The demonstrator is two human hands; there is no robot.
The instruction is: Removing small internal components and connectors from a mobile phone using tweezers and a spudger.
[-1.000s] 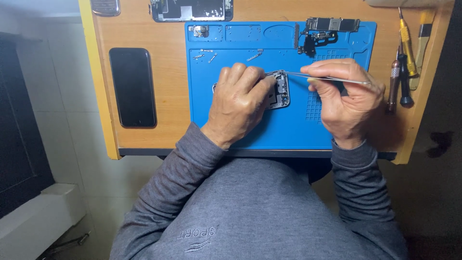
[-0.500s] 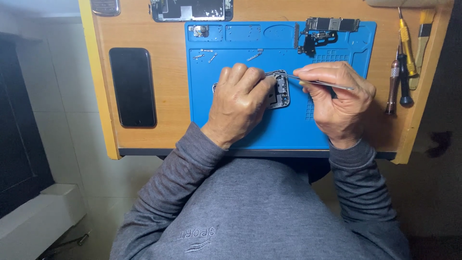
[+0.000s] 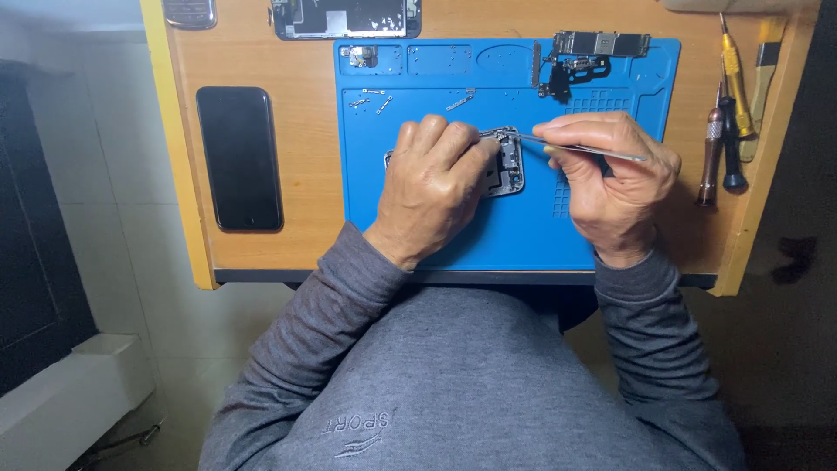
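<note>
Your left hand (image 3: 440,187) gripped the phone chassis (image 3: 506,166) on the blue mat (image 3: 523,235); your right hand (image 3: 610,174) pinched tweezers (image 3: 580,148). The mat covered the wooden bench (image 3: 305,131) above a pale tiled floor (image 3: 105,174).

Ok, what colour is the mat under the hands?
Blue. The mat lies on an orange-brown wooden table, clear in the head view.

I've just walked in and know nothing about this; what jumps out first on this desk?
The bright blue mat in the middle of the wooden desk. On it the left hand covers a small opened device, while the right hand points thin tweezers at its top edge. A black phone lies face up to the left.
</note>
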